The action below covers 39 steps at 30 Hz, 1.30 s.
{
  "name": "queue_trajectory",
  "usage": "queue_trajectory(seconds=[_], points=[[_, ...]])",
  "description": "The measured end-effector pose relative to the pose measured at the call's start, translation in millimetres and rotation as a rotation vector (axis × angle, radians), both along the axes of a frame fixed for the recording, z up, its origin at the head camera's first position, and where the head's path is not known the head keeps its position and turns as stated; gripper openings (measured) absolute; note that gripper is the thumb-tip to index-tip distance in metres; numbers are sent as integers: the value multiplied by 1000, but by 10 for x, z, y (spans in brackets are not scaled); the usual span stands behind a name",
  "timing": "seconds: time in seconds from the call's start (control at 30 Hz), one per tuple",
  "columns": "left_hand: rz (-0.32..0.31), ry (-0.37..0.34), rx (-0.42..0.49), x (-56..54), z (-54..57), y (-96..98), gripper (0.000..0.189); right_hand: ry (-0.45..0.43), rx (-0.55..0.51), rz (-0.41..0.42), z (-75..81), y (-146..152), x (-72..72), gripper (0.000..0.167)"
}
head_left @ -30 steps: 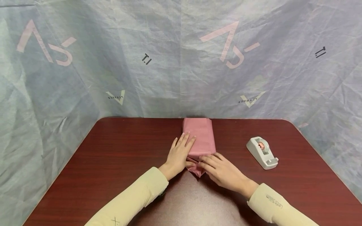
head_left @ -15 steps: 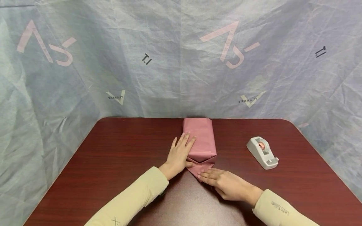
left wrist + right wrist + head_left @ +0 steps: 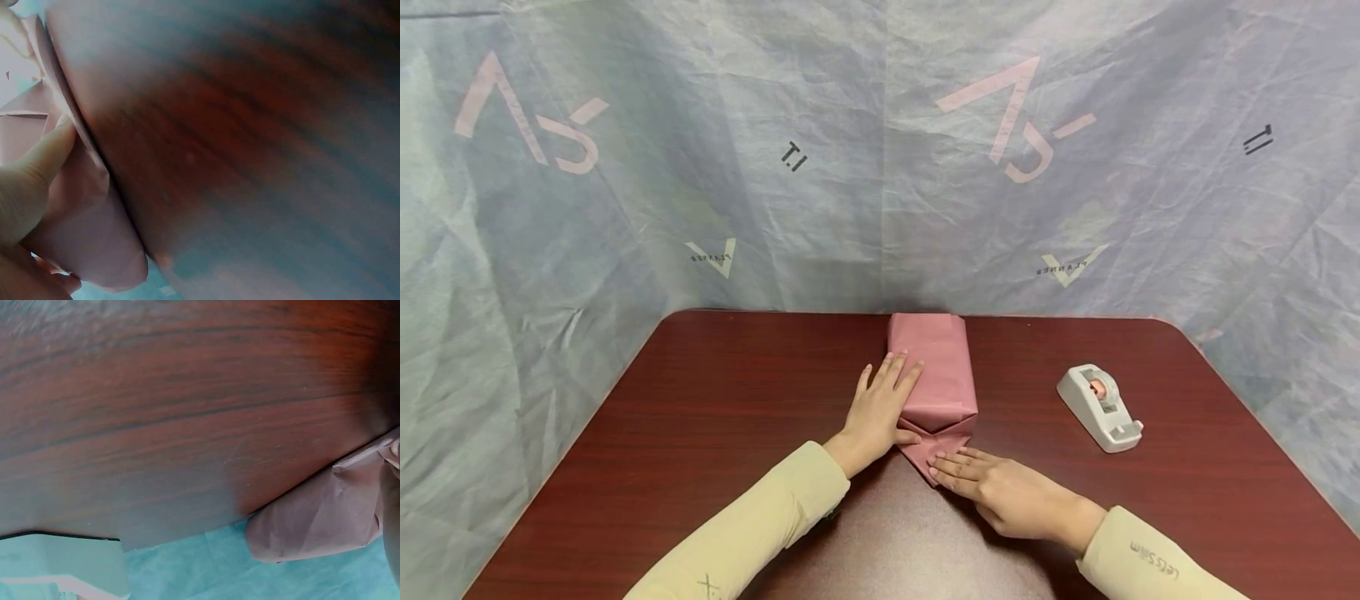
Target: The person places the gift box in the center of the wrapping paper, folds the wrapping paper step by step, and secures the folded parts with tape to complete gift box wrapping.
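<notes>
A box wrapped in pink paper lies lengthwise on the table, its near end toward me. From that end a folded, pointed paper flap sticks out over the tabletop. My left hand rests on the box's left side, fingers spread on top. In the left wrist view its thumb presses against the folded end. With straight fingers held together, my right hand presses the flap's tip from the right. Only a sliver of that hand shows at the edge of the right wrist view, beside the wrapped box.
A white tape dispenser stands on the dark red wooden table, right of the box. Grey printed cloth hangs behind the table and along both sides. The box's far end reaches near the table's back edge.
My right hand has moved from the box's near right corner down onto the flap, which now lies flatter and extends further toward me. The left hand has kept its place.
</notes>
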<state>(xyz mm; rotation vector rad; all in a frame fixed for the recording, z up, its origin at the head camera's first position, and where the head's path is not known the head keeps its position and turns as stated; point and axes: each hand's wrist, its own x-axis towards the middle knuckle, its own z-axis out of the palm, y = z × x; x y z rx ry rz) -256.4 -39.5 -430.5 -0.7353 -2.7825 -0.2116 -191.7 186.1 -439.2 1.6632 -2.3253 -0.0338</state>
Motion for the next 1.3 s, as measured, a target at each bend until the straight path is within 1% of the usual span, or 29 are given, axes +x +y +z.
queue_trajectory(seconds=[0.1,0.17,0.37,0.5,0.6,0.73,0.83,0.93,1.03,1.2,1.3], points=[[-8,1,17,-1,-1,7,106,-3,-40,23,25,5,8,59],[-10,4,21,4,2,10,106,2,-45,38,30,6,13,60],[-3,-7,8,24,25,12,107,12,6,23,1,8,16,58],[5,1,-9,16,21,23,107,-13,3,24,-4,1,19,55],[20,17,-19,9,18,39,107,-59,-15,24,22,-8,15,54],[42,2,5,11,24,60,107,-129,-86,-38,72,-17,-6,50],[60,-10,21,10,22,67,107,-148,-129,-90,89,-30,-33,45],[67,-7,34,11,20,68,106,-149,-120,-120,73,-44,-60,41],[59,-16,55,12,8,67,106,-149,-105,-144,28,-47,-80,39],[30,-71,80,12,15,52,101,-113,-68,-157,-22,-35,-76,40],[23,-74,86,17,32,45,96,-110,-59,-151,-1,-32,-64,42]])
